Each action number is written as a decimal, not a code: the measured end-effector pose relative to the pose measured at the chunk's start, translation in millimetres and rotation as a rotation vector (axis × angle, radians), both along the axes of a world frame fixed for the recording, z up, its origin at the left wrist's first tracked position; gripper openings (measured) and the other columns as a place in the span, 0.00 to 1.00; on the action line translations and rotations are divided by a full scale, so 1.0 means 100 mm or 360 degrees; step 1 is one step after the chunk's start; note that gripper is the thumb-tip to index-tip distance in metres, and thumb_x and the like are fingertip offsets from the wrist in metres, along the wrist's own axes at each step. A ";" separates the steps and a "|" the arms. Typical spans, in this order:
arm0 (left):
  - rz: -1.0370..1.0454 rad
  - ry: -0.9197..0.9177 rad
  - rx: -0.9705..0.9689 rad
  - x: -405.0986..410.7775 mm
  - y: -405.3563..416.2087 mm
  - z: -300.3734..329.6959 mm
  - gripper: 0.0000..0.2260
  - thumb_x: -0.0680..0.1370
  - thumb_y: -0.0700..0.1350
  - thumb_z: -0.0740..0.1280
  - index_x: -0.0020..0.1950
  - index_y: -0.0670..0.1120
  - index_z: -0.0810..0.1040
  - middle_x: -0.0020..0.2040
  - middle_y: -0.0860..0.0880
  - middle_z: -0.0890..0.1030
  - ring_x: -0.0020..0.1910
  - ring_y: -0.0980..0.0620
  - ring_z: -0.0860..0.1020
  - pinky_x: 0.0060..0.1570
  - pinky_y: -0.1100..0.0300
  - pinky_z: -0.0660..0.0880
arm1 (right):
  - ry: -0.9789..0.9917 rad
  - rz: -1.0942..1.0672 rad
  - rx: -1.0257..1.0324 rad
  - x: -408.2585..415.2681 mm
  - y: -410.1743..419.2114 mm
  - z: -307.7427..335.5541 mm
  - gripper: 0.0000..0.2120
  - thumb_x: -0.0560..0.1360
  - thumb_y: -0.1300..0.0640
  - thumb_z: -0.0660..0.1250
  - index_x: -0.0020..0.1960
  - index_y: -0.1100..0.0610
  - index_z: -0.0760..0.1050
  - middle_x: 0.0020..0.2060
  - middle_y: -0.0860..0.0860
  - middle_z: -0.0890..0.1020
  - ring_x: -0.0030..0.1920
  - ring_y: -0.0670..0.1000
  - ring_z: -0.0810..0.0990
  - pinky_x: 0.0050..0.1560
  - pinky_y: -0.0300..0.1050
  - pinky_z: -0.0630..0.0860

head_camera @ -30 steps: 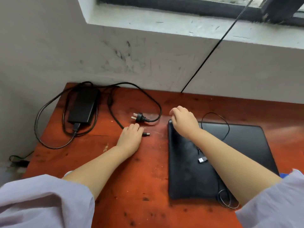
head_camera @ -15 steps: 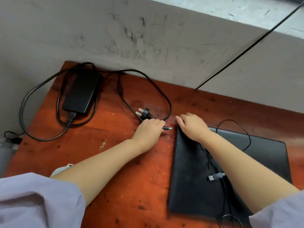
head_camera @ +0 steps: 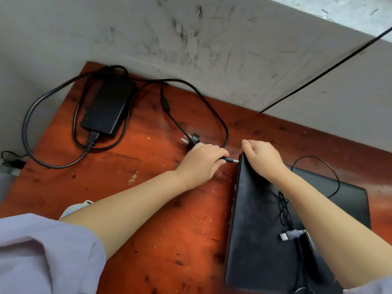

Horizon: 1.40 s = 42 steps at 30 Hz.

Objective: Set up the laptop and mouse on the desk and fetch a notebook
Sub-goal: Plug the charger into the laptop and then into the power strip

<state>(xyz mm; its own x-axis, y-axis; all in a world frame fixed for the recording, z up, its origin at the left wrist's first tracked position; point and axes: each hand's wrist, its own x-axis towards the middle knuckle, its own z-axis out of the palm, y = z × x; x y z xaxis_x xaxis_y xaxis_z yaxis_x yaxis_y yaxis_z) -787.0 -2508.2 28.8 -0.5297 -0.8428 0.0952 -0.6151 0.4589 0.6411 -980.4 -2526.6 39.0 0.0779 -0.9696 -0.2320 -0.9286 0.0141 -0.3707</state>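
Observation:
A closed black laptop lies on the red-brown wooden desk at the right. My right hand grips its far left corner. My left hand is shut on the charger's barrel plug, whose metal tip sits right at the laptop's left edge. The black power adapter lies at the desk's far left, its cables looping around it. A thin mouse cable with a USB plug lies on the laptop's lid; the mouse itself is hidden.
The wall plug rests on the desk just behind my left hand. A grey scuffed wall runs along the desk's far edge, with a black wire crossing it. A cable loop overhangs the desk's left edge.
My left hand took hold of the barrel plug and carried it right to the laptop's left edge. My right hand shifted onto the laptop's far left corner. The view tilted down and left.

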 end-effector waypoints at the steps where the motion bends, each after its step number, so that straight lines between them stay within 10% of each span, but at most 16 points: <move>1: 0.0000 0.0016 -0.0002 -0.01 0.00 0.01 0.09 0.78 0.42 0.63 0.56 0.42 0.78 0.49 0.45 0.83 0.51 0.45 0.78 0.55 0.51 0.70 | -0.0014 -0.0013 -0.0012 -0.01 -0.01 0.02 0.22 0.79 0.48 0.50 0.35 0.60 0.70 0.28 0.52 0.76 0.36 0.57 0.75 0.33 0.47 0.64; 42: -0.0030 0.0076 -0.0114 -0.04 0.05 0.14 0.08 0.77 0.40 0.64 0.53 0.40 0.79 0.46 0.44 0.83 0.47 0.43 0.79 0.51 0.48 0.72 | -0.0045 -0.0043 -0.0116 -0.02 -0.01 0.10 0.23 0.79 0.48 0.50 0.39 0.59 0.76 0.35 0.56 0.82 0.39 0.57 0.78 0.36 0.46 0.65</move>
<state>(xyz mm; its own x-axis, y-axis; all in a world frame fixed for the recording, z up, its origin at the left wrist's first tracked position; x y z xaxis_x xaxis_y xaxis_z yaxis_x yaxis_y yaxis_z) -790.8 -2502.8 42.6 -0.5389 -0.8228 0.1804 -0.5753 0.5159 0.6347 -982.5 -2527.4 49.1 0.0571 -0.9856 -0.1589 -0.9174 0.0110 -0.3979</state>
